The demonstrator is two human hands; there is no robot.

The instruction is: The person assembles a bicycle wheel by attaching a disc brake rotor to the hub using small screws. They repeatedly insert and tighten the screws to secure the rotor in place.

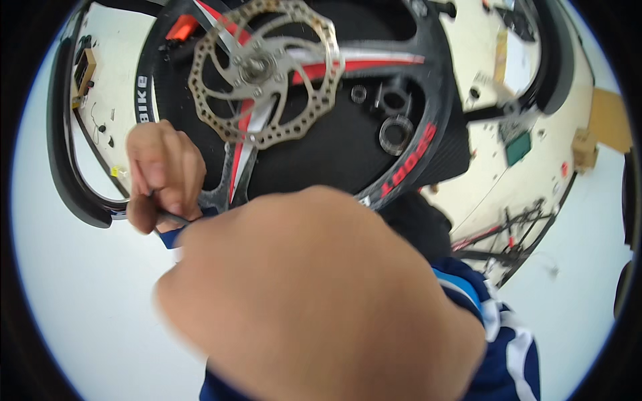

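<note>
Wheel [438, 80] lies face up, rotor [267, 138] over its hub; both hands work at its near-left side.
Left hand [164, 177]: fingers curled, gripping a thin dark piece [172, 218] just beside the rim; right hand [321, 294]: large and blurred in the foreground, back toward camera, fingers hidden, so grip cannot be told; small ring [359, 89], larger ring [384, 137] and black fitting [381, 100] sit between spokes, right of rotor.

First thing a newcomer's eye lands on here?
Probably the blurred right hand, looming across the lower middle. Next, the holed metal brake disc, top centre, over a black wheel with red-and-white spokes. Lower left of the disc, the left hand pinches a thin dark piece.
</note>
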